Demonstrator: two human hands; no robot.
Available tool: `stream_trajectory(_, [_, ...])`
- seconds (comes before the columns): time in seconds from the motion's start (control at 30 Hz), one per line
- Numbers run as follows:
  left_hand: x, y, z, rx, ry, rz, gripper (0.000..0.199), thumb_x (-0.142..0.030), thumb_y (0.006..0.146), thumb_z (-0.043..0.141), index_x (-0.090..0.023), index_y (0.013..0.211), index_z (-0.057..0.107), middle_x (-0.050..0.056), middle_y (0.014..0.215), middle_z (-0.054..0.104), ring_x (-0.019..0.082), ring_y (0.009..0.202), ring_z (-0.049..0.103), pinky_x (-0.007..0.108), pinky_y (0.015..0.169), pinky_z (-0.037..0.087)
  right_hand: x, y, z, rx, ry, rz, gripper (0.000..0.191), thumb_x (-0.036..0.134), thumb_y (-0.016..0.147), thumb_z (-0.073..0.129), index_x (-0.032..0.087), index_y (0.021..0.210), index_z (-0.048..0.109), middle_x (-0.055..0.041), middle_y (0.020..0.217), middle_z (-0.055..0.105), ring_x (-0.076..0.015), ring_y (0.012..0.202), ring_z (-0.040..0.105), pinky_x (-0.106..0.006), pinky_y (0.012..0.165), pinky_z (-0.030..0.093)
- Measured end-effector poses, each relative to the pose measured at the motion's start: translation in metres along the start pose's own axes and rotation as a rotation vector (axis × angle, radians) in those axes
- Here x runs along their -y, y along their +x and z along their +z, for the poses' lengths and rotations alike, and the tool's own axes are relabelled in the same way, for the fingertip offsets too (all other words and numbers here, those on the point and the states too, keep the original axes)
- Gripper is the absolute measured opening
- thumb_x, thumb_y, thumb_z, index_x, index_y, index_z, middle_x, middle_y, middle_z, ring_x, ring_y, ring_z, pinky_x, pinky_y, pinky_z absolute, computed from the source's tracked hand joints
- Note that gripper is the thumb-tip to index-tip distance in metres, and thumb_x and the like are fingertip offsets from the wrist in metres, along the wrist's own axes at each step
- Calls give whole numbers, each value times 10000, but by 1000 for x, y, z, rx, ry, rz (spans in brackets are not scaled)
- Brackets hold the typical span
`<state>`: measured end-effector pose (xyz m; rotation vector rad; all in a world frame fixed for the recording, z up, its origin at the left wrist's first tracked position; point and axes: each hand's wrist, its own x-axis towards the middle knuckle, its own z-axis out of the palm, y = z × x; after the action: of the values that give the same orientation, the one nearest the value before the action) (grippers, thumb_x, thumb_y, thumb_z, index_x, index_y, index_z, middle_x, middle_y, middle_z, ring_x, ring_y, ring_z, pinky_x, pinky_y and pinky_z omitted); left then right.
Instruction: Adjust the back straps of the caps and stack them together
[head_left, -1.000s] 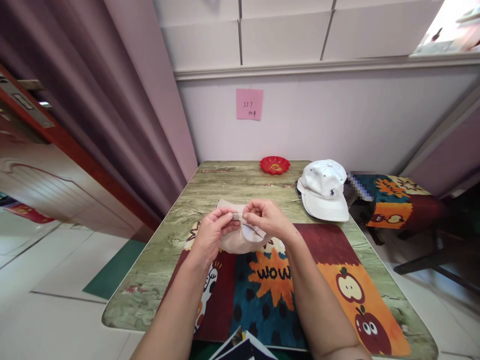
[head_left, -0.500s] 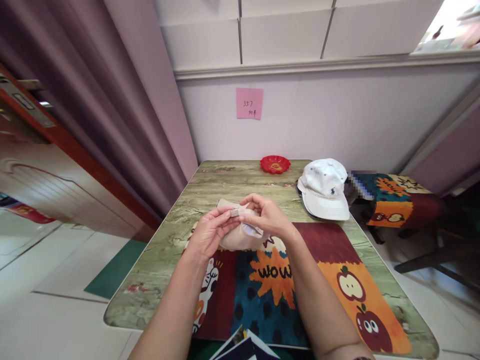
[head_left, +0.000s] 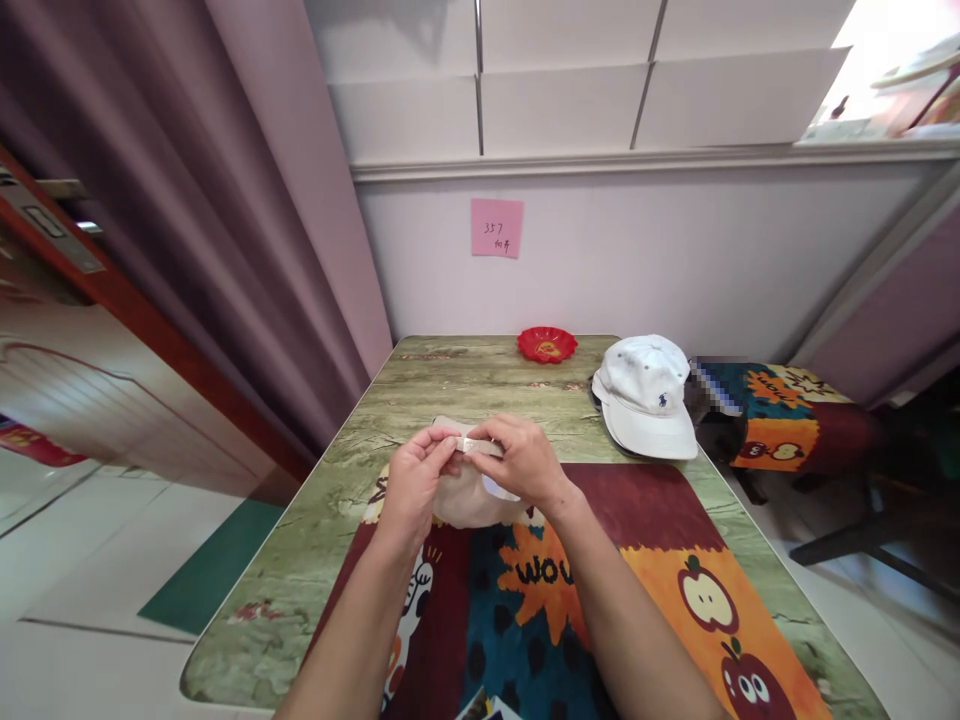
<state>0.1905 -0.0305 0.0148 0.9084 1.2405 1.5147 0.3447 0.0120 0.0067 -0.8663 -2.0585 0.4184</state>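
Observation:
A light beige baseball cap (head_left: 466, 505) lies on the patterned mat in front of me, its back strap (head_left: 474, 446) raised between my hands. My left hand (head_left: 421, 470) pinches the strap's left end between thumb and fingers. From the other side, my right hand (head_left: 525, 458) grips the same strap, fingers curled over it. A small pale buckle or fastener shows in the gap between my fingertips; its details are too small to make out. Part of the cap's crown and brim is hidden behind my hands.
White caps (head_left: 646, 390) are stacked at the table's right side, a dark brim underneath. A red scalloped dish (head_left: 547, 345) stands at the back edge. The colourful mat (head_left: 660, 500) covers the front of the wood-pattern table (head_left: 292, 560). A covered stool (head_left: 787, 425) stands to the right.
My right hand has closed further over the strap, and my left fingers have drawn into a tighter pinch. The view has tipped slightly upward. The stacked caps and dish stay where they were.

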Motion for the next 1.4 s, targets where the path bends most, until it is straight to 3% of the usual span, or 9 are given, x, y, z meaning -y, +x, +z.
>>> stream_trajectory(0.13, [1,0,1,-39,-40,-7,253,-314,674,760,-149,824,642,-5,655,673,110,566,596,205,532,459,3,1,-4,56,88,47,160,255,816,715,198,966,705,-45,918,702,-174,841,635,-277,782,442])
stream_trajectory(0.27, [1,2,-3,-81,-44,13,288,-317,676,748,-151,871,617,-6,650,675,111,559,604,216,562,477,-4,-1,-21,324,233,229,575,398,718,808,224,1232,617,-30,918,689,-171,781,616,-271,703,444])
stream_trajectory(0.37, [0,3,-6,-96,-28,10,306,-320,668,752,-144,881,618,-8,638,670,103,549,599,210,567,477,-17,-5,-33,547,436,355,439,405,735,777,174,1083,643,-13,820,654,-143,688,569,-233,584,402])
stream_trajectory(0.47, [-1,4,-8,-100,-31,6,323,-320,652,761,-142,883,623,-15,629,664,95,529,588,204,555,472,-28,-8,-38,651,737,397,303,373,771,733,162,962,627,9,768,622,-117,653,537,-206,547,375])
stream_trajectory(0.57, [-1,5,-9,-99,-39,25,328,-319,643,769,-141,880,629,-22,601,654,87,508,567,193,545,460,-33,-9,-38,606,791,369,262,344,796,704,157,970,646,9,779,622,-110,663,529,-202,564,384])
stream_trajectory(0.77, [0,4,-11,-95,-25,29,316,-336,678,755,-148,902,636,-22,547,640,92,502,555,184,541,438,-30,-9,-45,390,521,223,325,290,863,614,181,1159,690,-46,961,687,-165,816,579,-243,665,439])
stream_trajectory(1.17, [-5,3,-12,-106,-48,52,277,-288,670,763,-144,878,650,-21,558,637,89,495,564,187,542,450,-31,-13,-48,471,656,305,397,305,816,697,204,1196,649,-34,937,683,-143,741,579,-237,613,466])
stream_trajectory(1.3, [-3,3,-11,-92,-41,-3,313,-312,658,785,-144,885,649,-17,605,653,86,508,583,183,533,465,-32,-13,-51,512,745,335,491,278,765,746,206,1233,618,-31,925,675,-150,775,601,-238,628,488])
stream_trajectory(1.4, [-3,3,-8,-67,-45,-64,368,-362,636,818,-143,875,644,-20,650,655,90,518,602,193,520,490,-32,-13,-50,493,752,327,423,309,806,716,193,1204,632,-40,939,683,-151,782,604,-243,648,480])
